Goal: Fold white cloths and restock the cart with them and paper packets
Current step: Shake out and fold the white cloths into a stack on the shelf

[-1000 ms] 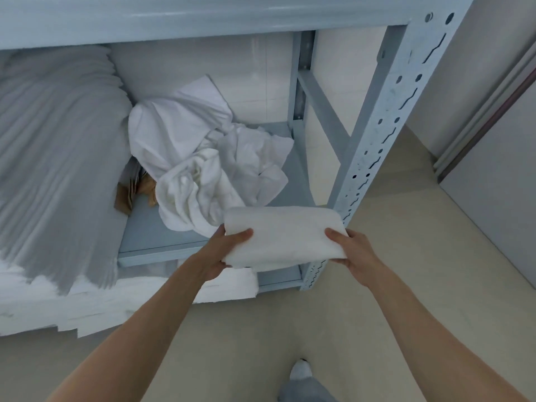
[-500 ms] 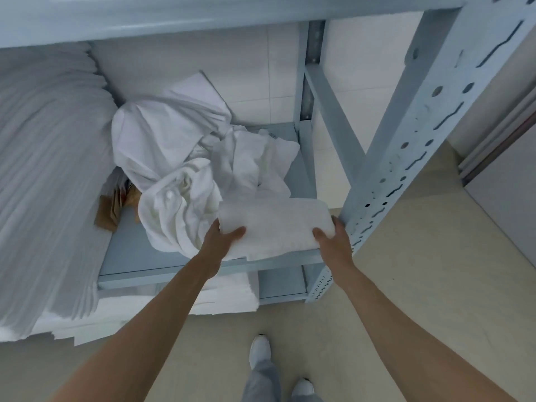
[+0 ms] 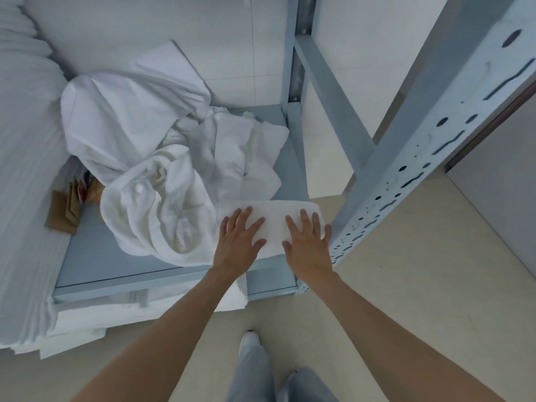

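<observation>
White folded terry cloth point(image 3: 272, 224) lies at the front right corner of the pale blue metal shelf point(image 3: 116, 256) | left hand point(image 3: 236, 242) and right hand point(image 3: 307, 245) press it flat, fingers straight, grasping nothing | one fold placed; crumpled white cloth heap point(image 3: 162, 169) and brown paper packets point(image 3: 65, 211) remain | a second ago both hands carried it in the air.

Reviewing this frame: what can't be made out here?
- Head view: the folded cloth is partly covered by the left hand and right hand.
- The brown paper packets are half hidden by the crumpled cloths.
- The stacked linen is cut off by the left edge.
</observation>
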`<state>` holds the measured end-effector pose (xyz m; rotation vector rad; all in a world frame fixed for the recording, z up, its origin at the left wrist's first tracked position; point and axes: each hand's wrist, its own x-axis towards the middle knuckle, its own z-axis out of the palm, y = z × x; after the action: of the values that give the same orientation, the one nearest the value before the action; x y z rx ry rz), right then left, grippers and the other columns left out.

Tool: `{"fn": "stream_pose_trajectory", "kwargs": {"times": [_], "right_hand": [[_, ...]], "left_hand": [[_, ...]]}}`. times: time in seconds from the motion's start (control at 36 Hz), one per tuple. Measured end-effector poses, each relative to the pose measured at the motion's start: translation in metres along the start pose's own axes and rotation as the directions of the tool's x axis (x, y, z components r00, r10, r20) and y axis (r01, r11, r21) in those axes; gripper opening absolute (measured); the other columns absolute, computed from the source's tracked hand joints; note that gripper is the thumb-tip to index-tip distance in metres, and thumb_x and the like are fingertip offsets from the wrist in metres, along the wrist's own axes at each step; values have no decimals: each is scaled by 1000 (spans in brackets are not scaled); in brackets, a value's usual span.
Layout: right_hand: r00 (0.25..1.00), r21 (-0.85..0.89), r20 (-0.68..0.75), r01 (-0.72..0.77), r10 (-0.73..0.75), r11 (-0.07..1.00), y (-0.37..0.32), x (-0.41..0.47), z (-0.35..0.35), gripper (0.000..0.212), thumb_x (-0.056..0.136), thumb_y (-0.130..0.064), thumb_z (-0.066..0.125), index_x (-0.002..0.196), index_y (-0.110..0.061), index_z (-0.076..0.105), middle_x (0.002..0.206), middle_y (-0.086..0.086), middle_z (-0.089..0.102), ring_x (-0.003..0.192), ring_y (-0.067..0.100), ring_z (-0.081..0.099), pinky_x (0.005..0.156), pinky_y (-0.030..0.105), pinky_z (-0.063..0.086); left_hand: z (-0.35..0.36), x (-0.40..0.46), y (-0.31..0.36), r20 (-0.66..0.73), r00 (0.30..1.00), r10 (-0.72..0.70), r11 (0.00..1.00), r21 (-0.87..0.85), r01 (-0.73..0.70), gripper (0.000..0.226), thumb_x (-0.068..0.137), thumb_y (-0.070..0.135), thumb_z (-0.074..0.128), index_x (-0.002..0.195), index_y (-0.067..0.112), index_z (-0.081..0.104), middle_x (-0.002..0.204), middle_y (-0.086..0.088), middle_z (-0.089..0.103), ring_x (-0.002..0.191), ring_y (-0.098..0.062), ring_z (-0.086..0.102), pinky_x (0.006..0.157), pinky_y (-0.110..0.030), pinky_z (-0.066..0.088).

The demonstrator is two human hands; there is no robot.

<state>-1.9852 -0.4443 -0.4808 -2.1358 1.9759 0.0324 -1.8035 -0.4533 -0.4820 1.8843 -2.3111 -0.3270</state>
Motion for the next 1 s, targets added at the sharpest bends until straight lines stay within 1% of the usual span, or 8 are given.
{"fn": "stream_pose_trajectory", "kwargs": {"times": [0.14, 0.28, 0.36, 0.44, 0.64, 0.78, 0.86, 1.0], "right_hand": [[996, -38, 41, 84, -83, 996, 21, 1, 25, 71, 103, -37, 39, 157, -33, -8, 165, 8, -14, 152, 33, -13, 121, 58, 6], [994, -93, 74, 82, -75, 992, 19, -4, 21, 83, 99, -36, 47, 156, -31, -14, 164, 10, -18, 151, 34, -15, 121, 58, 2], [987, -72, 149, 69, -57, 995, 13, 1, -1, 82, 97, -34, 47, 157, -29, -9, 165, 10, -15, 151, 35, -14, 120, 59, -1], [985, -29, 154, 80, -75, 996, -3, 1, -27, 80, 98, -30, 47, 158, -26, -5, 165, 8, -12, 151, 33, -12, 122, 52, -3], [927, 263, 233, 230, -293, 937, -74, -8, -76, 72, 96, -17, 47, 158, -20, 10, 166, 4, 1, 152, 24, 8, 121, 39, 14], [872, 352, 285, 291, -398, 890, -120, -13, -84, 59, 97, -17, 49, 152, -17, 31, 161, 5, 19, 145, 24, 25, 115, 34, 26], [840, 372, 346, 286, -418, 883, -142, -15, -81, 54, 97, -19, 51, 149, -16, 37, 157, 6, 27, 142, 22, 33, 113, 30, 27], [810, 347, 426, 265, -403, 900, -178, -12, -70, 40, 96, -20, 55, 135, -17, 50, 150, 7, 37, 134, 24, 43, 108, 31, 35]], "left_hand": [[22, -3, -9, 75, 997, 11, 1000, 4, -12, 58, 103, 45, 40, 156, 35, 19, 167, 0, 0, 154, -25, -5, 123, -41, -4], [11, -2, -8, 158, 987, 18, 997, -71, -7, 60, 103, 42, 43, 157, 32, 18, 167, 0, -1, 154, -24, -4, 124, -41, -1], [-15, -5, -14, 125, 992, -17, 968, -245, 48, 58, 101, 36, 51, 155, 26, 31, 165, -2, 18, 150, -24, 14, 121, -36, 12], [-39, -21, -27, 36, 984, -176, 931, -319, 178, 52, 99, 23, 57, 149, 19, 43, 156, -7, 36, 143, -27, 28, 117, -37, 22], [-83, -71, -68, 89, 855, -511, 746, -449, 492, 41, 91, 9, 65, 132, 14, 59, 136, -10, 50, 125, -26, 51, 105, -38, 43], [-102, -99, -98, 150, 803, -577, 693, -431, 578, 38, 91, 13, 66, 129, 16, 61, 131, -8, 51, 102, -17, 59, 92, -27, 45], [-108, -108, -113, 190, 791, -582, 673, -433, 600, 37, 91, 16, 67, 127, 15, 62, 132, -9, 53, 110, -21, 59, 90, -22, 39], [-123, -117, -139, 281, 769, -574, 596, -500, 628, 28, 92, 16, 67, 120, 11, 66, 127, -7, 57, 115, -26, 59, 97, -36, 51]]}}
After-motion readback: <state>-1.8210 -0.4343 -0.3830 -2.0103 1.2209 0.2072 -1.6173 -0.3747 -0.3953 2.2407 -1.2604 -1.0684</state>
